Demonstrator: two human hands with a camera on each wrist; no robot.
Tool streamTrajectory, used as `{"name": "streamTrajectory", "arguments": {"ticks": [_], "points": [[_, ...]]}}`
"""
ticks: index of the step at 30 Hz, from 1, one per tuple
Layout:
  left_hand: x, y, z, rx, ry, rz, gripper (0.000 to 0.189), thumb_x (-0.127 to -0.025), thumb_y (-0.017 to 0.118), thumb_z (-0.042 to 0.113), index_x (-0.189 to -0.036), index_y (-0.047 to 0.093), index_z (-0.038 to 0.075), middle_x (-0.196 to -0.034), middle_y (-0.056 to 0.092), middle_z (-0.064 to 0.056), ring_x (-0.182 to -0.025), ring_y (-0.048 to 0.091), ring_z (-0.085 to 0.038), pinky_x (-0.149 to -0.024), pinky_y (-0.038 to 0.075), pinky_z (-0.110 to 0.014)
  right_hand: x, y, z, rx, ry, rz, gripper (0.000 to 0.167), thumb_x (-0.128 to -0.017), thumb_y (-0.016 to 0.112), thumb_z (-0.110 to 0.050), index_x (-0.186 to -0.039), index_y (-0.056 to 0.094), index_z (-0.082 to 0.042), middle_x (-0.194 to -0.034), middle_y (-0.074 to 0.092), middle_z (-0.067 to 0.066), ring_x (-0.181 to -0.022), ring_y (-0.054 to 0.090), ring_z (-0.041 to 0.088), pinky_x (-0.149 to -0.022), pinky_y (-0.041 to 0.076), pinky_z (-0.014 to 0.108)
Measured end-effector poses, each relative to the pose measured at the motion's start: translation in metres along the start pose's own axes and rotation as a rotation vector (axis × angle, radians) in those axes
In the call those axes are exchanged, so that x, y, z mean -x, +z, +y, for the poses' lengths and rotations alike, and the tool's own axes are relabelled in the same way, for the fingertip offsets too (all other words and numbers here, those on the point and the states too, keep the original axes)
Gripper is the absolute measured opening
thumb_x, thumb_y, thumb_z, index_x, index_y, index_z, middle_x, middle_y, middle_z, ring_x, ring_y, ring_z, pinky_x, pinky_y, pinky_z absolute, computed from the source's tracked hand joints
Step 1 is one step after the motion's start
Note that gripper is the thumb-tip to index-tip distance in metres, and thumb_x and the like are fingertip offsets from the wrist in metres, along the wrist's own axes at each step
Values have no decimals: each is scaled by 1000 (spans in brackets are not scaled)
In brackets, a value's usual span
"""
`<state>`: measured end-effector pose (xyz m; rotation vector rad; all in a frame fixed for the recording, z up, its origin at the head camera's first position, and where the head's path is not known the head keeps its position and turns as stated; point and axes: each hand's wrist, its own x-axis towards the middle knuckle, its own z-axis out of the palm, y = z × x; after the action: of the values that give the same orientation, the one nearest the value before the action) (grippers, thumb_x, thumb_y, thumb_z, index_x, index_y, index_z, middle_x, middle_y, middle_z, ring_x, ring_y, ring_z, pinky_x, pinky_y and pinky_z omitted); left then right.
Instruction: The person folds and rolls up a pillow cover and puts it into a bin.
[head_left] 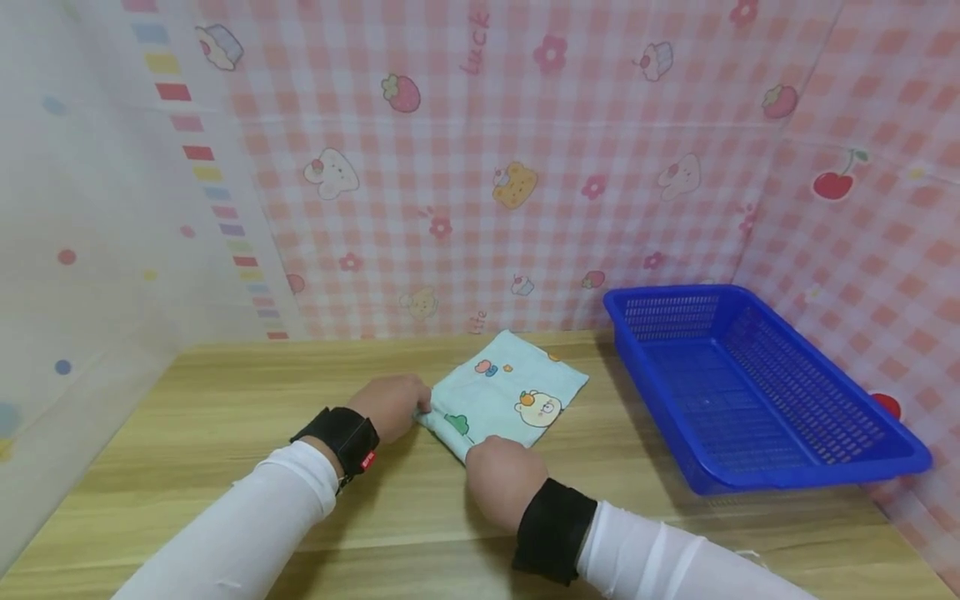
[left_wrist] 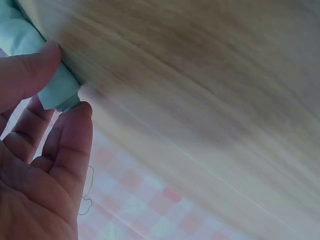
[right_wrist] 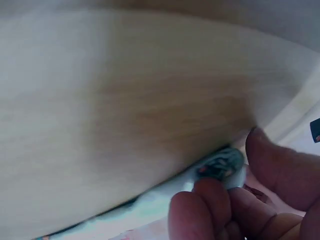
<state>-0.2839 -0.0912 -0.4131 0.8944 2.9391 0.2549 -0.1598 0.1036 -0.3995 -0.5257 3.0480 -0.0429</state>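
A mint-green cloth (head_left: 498, 387) printed with cartoon figures lies on the wooden table, its edge nearest me rolled over into a narrow tube. My left hand (head_left: 392, 406) holds the left end of that roll; in the left wrist view the thumb lies over the cloth (left_wrist: 61, 89) with fingertips at its end. At the roll's other end, my right hand (head_left: 506, 483) grips the cloth. The right wrist view shows the coiled end of the cloth (right_wrist: 220, 164) between thumb and curled fingers. The far part of the cloth spreads flat, a bear-like face visible on it.
To the right sits a blue plastic basket (head_left: 667, 417) with slotted sides. The wooden table (head_left: 247, 400) meets a pink checked backdrop (head_left: 420, 250) behind the cloth, with a pale dotted sheet (head_left: 90, 275) on the left.
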Motion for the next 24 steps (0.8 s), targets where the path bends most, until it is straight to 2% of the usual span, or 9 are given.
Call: {"name": "streamTrajectory", "arguments": {"ticks": [5, 13, 19, 24], "points": [[0, -2, 1, 14, -12, -17, 26, -91, 70, -7, -103, 80, 14, -110, 77, -5, -96, 68, -18, -93, 59, -41, -3, 0, 4, -27, -8, -20, 8, -98, 66, -10, -90, 67, -10, -81, 63, 2, -68, 56, 12, -61, 57, 34], [0, -2, -1, 43, -12, -21, 24, -95, 66, -3, -97, 76, 18, -100, 75, 1, -88, 64, -15, -90, 58, -39, -17, 0, 24, -175, -9, -150, 2, -96, 65, -7, -95, 67, -7, -79, 59, 0, -71, 52, 14, -72, 52, 31], [-2, -3, -2, 39, -29, -41, 18, -100, 66, 4, -100, 75, 20, -99, 74, 3, -88, 63, -15, -92, 58, -39, -29, -1, 40, -357, 88, -244, 9, -97, 69, -11, -98, 76, -4, -83, 67, 0, -73, 58, 15, -76, 52, 32], [-5, -6, 2, 42, -41, -51, 20, -102, 63, 4, -103, 77, 17, -103, 76, 0, -93, 66, -17, -94, 58, -41, -34, -6, 50, -525, 224, -346, 10, -97, 75, -14, -90, 72, -7, -76, 71, 3, -66, 66, 14, -64, 51, 27]]}}
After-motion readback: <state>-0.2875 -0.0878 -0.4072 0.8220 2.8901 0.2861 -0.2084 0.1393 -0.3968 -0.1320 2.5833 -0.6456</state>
